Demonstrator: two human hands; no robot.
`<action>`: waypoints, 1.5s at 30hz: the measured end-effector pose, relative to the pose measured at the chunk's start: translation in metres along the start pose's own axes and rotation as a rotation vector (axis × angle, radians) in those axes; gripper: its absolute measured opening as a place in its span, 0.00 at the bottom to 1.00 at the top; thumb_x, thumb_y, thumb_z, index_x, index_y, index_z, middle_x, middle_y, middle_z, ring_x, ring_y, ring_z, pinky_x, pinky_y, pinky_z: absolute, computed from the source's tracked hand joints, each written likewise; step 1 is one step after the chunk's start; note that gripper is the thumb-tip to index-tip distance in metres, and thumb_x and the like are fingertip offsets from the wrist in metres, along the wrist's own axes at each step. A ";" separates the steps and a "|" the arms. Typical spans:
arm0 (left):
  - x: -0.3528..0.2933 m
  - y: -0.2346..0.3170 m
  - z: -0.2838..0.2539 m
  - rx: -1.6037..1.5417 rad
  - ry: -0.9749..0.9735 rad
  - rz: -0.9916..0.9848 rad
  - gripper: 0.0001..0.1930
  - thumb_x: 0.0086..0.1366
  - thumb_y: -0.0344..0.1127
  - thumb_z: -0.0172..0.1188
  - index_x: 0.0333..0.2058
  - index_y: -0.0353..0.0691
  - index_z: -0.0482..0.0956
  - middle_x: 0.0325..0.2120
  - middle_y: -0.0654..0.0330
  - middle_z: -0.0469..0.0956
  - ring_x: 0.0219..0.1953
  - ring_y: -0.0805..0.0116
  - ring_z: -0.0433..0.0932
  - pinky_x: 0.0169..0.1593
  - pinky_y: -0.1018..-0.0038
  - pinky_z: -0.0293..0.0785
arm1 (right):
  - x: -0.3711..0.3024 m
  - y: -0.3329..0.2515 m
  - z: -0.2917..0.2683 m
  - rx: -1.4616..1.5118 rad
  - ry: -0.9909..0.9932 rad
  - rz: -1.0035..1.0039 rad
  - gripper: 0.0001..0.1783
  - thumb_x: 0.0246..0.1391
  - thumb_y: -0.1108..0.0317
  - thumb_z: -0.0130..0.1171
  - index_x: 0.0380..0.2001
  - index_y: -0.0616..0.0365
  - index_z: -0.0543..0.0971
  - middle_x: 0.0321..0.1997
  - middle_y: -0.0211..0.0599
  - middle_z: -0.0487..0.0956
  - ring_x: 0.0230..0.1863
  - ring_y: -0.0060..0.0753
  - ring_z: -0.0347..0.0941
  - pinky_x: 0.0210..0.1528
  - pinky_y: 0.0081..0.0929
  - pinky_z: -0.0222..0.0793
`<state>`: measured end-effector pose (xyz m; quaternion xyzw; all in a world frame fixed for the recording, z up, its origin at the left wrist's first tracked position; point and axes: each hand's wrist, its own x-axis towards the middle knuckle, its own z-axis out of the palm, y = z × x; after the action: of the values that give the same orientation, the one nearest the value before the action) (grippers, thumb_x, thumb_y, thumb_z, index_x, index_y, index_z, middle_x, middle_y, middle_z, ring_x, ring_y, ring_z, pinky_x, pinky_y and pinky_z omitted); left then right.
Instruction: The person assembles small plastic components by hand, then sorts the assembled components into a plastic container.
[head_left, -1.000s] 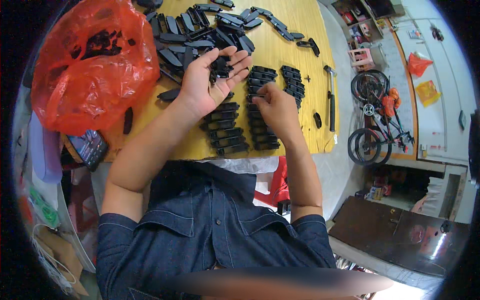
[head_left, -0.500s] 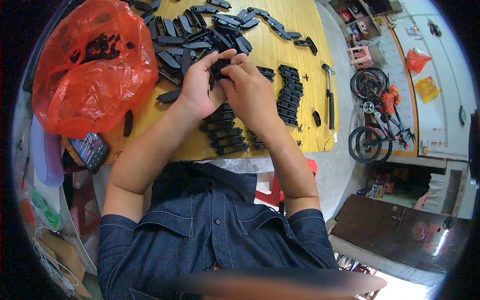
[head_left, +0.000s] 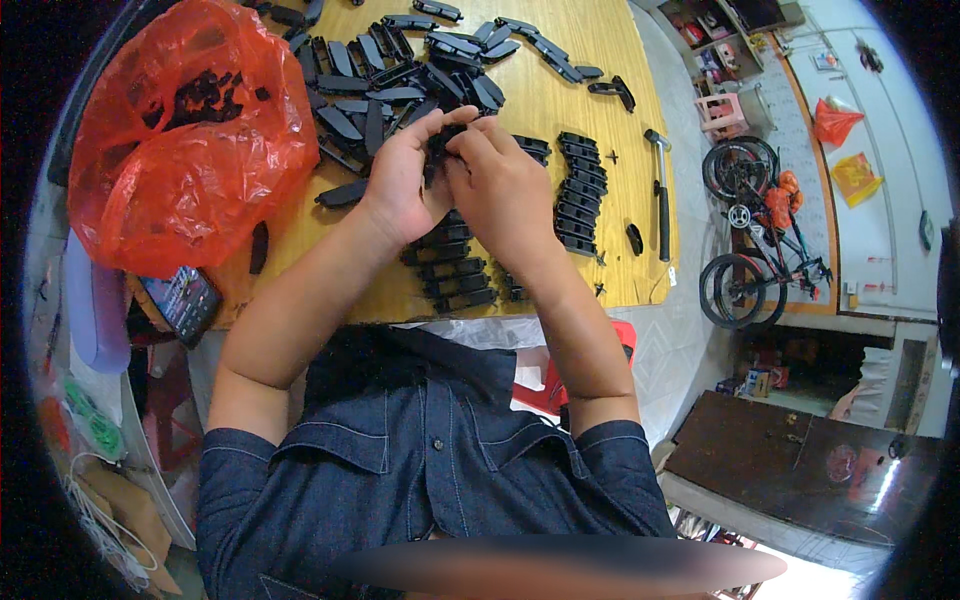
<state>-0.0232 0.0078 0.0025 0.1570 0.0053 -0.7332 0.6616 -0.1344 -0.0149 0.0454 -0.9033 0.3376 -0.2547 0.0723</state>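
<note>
Over the middle of the table, my left hand (head_left: 398,188) and my right hand (head_left: 503,185) are brought together around a black plastic piece (head_left: 437,147). Both sets of fingers are curled in and cover most of it, so its full shape is hidden. Just beyond the hands lies a loose pile of long black plastic pieces (head_left: 395,95). Similar black pieces stand side by side in a row (head_left: 580,195) to the right of my right hand. Another such row (head_left: 455,270) sits below my wrists, partly covered by them.
A red plastic bag (head_left: 200,195) with small black bits inside fills the table's left side. A phone (head_left: 182,305) leans at the near left edge. A hammer (head_left: 661,195) and a small black part (head_left: 634,239) lie near the right edge of the yellow table (head_left: 610,285).
Both hands stay together on the black piece; the fingers have shifted only slightly. The whole view has moved a little.
</note>
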 end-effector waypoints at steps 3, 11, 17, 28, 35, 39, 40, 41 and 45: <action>-0.002 -0.002 0.003 0.083 0.022 -0.001 0.19 0.67 0.42 0.36 0.48 0.38 0.70 0.46 0.56 0.72 0.49 0.62 0.70 0.56 0.65 0.63 | 0.004 -0.003 -0.003 -0.084 -0.015 0.040 0.04 0.41 0.73 0.55 0.25 0.57 0.73 0.30 0.39 0.73 0.29 0.43 0.73 0.30 0.34 0.69; -0.002 0.000 0.008 0.024 0.036 0.005 0.19 0.67 0.42 0.37 0.48 0.38 0.71 0.48 0.55 0.72 0.50 0.62 0.70 0.56 0.66 0.62 | 0.002 -0.001 0.000 0.013 -0.002 0.001 0.04 0.41 0.73 0.54 0.25 0.57 0.72 0.31 0.38 0.73 0.29 0.44 0.72 0.30 0.36 0.69; 0.001 -0.001 0.002 0.023 0.040 0.015 0.19 0.66 0.42 0.38 0.48 0.38 0.70 0.49 0.55 0.71 0.51 0.62 0.69 0.57 0.67 0.61 | 0.000 -0.001 0.004 -0.174 0.019 -0.064 0.02 0.41 0.73 0.52 0.23 0.57 0.71 0.29 0.41 0.72 0.30 0.42 0.73 0.28 0.35 0.71; -0.002 0.001 0.001 0.029 -0.019 -0.015 0.19 0.66 0.42 0.38 0.48 0.39 0.71 0.47 0.57 0.72 0.50 0.63 0.70 0.55 0.67 0.64 | -0.004 0.002 0.004 0.016 0.072 -0.070 0.03 0.40 0.73 0.52 0.22 0.60 0.71 0.30 0.42 0.71 0.29 0.45 0.73 0.27 0.36 0.71; -0.001 0.001 0.000 0.056 0.048 -0.010 0.19 0.66 0.42 0.39 0.48 0.39 0.71 0.47 0.56 0.72 0.50 0.63 0.70 0.56 0.66 0.63 | 0.000 -0.003 0.005 -0.103 0.051 -0.062 0.05 0.40 0.74 0.51 0.25 0.60 0.71 0.28 0.45 0.72 0.28 0.46 0.73 0.28 0.36 0.71; 0.001 0.001 0.000 -0.014 0.019 0.011 0.17 0.67 0.40 0.37 0.42 0.38 0.73 0.39 0.58 0.74 0.42 0.65 0.74 0.44 0.69 0.74 | -0.003 -0.007 -0.008 0.128 0.047 0.121 0.06 0.44 0.75 0.53 0.29 0.61 0.73 0.29 0.44 0.74 0.30 0.43 0.73 0.30 0.34 0.70; 0.003 0.004 -0.009 -0.080 -0.097 -0.021 0.17 0.67 0.40 0.37 0.41 0.36 0.72 0.40 0.56 0.74 0.42 0.62 0.74 0.44 0.68 0.74 | -0.004 -0.006 -0.012 0.267 0.037 0.206 0.08 0.45 0.76 0.54 0.32 0.61 0.75 0.30 0.42 0.75 0.29 0.39 0.74 0.30 0.31 0.70; 0.004 0.005 -0.015 -0.146 -0.214 -0.055 0.16 0.67 0.39 0.38 0.41 0.34 0.71 0.40 0.53 0.74 0.43 0.59 0.74 0.45 0.67 0.74 | -0.006 -0.002 -0.014 0.267 0.035 0.206 0.08 0.45 0.76 0.54 0.32 0.61 0.75 0.30 0.42 0.75 0.29 0.39 0.74 0.30 0.31 0.70; 0.001 0.000 0.003 -0.147 -0.051 0.026 0.15 0.67 0.37 0.39 0.41 0.31 0.69 0.40 0.48 0.73 0.44 0.55 0.74 0.48 0.64 0.73 | -0.024 0.016 -0.028 0.225 0.129 0.130 0.11 0.49 0.79 0.51 0.37 0.62 0.75 0.28 0.40 0.77 0.27 0.26 0.75 0.26 0.20 0.70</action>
<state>-0.0237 0.0066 0.0047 0.0895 0.0402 -0.7258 0.6808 -0.1732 -0.0102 0.0546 -0.8476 0.3684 -0.3432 0.1678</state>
